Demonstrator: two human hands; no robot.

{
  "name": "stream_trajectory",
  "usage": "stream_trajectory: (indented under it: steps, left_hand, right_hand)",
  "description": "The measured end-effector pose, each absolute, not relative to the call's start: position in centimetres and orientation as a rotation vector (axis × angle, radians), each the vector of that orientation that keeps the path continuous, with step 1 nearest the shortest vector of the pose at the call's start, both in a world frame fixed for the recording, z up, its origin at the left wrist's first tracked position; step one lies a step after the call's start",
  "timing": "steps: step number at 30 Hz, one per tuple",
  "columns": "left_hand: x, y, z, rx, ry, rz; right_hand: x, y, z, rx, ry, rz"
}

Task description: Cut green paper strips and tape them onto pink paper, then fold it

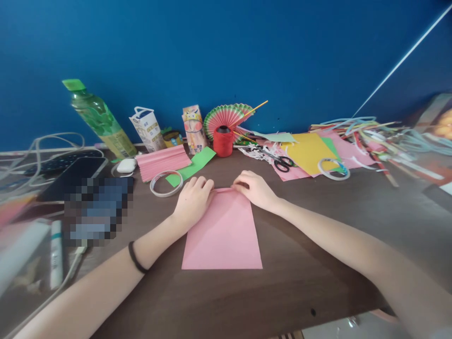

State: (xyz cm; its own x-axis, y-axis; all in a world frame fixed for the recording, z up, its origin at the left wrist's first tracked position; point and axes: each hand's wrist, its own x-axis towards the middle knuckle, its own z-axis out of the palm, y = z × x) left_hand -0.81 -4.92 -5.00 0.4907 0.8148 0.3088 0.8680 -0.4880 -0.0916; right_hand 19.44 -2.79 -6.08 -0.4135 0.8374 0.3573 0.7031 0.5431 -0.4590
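A sheet of pink paper (224,235) lies flat on the dark table in front of me, its far edge turned up in a narrow fold. My left hand (194,197) has its fingers curled at the far left corner, pinching the folded edge. At the far right corner my right hand (256,188) pinches the same edge between thumb and fingers. Beyond my left hand are a roll of tape (152,184), a pleated pink paper (164,162) and a green paper strip (197,165).
Along the blue wall stand a green bottle (102,120), cartons (146,129), a red thread spool (223,143) and a paper fan (221,115). Scissors (282,163), yellow paper (305,153) and another tape roll (344,176) lie right. Phones (76,179), cables and a marker (56,254) lie left.
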Motion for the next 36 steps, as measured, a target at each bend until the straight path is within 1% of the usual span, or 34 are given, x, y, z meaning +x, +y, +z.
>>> stream_trajectory:
  steps: [6, 8, 13, 17, 19, 21, 27, 29, 32, 34, 36]
  left_hand:
    - [-1.8, -3.5, -4.7, -2.809, -1.719, -0.706]
    - [-2.2, -3.0, -4.3, -2.869, -1.795, -0.76]
    - [-3.2, -2.4, -3.0, -2.97, -1.807, -0.649]
    - [-4.0, -2.3, -2.0, -3.05, -1.728, -0.429]
    - [-4.3, -2.3, -1.5, -3.006, -1.715, -0.313]
    - [-4.4, -2.4, -1.0, -2.913, -1.702, -0.321]
    - [-3.5, -3.7, 1.0, -2.566, -1.518, -0.843]
    - [-3.3, -4.3, 1.6, -2.449, -1.388, -0.973]
    - [-3.2, -5.1, 2.2, -2.316, -1.222, -1.069]
    - [-3.3, -5.3, 2.5, -2.26, -1.103, -1.067]
    - [-3.3, -5.4, 2.8, -2.264, -1.046, -0.965]
  right_hand:
    - [19.6, -2.6, -5.8, -1.171, -2.15, 0.5]
    - [19.7, -2.5, -5.7, -1.16, -2.142, 0.528]
    - [19.9, -2.4, -5.5, -1.139, -2.13, 0.654]
    - [19.9, -2.3, -4.9, -1.11, -2.114, 0.712]
    - [20.0, -2.4, -4.3, -1.098, -2.151, 0.634]
    - [20.1, -2.5, -3.5, -1.089, -2.199, 0.483]
    - [20.9, -3.2, -0.8, -1.027, -2.099, -0.055]
    - [21.2, -3.6, -0.1, -1.028, -2.05, -0.16]
    - [21.7, -4.3, 0.8, -1.061, -2.032, -0.298]
    - [22.0, -4.6, 1.2, -1.084, -2.061, -0.347]
    - [22.2, -4.6, 1.6, -1.091, -2.135, -0.337]
